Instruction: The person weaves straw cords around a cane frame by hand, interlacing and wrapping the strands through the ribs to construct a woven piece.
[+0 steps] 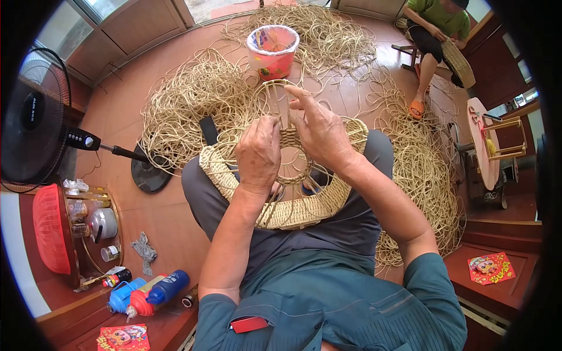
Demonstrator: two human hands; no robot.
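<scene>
A partly woven straw-coloured rope frame (295,213) rests across my lap. Its broad woven band curves round a small rope-wrapped ring (293,178), and thin bare ribs show between them. Above the ring, a flat strip (285,114) stands between my hands, with woven rope at its lower end. My left hand (257,152) is closed, its fingertips pinching at the strip's left side. On the other side my right hand (322,128) grips the frame, thumb at the weave and index finger stretched up towards the strip's top. Its remaining fingers are mostly hidden.
Loose rope heaps (193,105) cover much of the floor ahead and right. A lined red bucket (274,61) stands in front. A fan (35,111) and bottles (167,286) are on the left. Another person (436,29) sits back right, holding a woven piece (458,63).
</scene>
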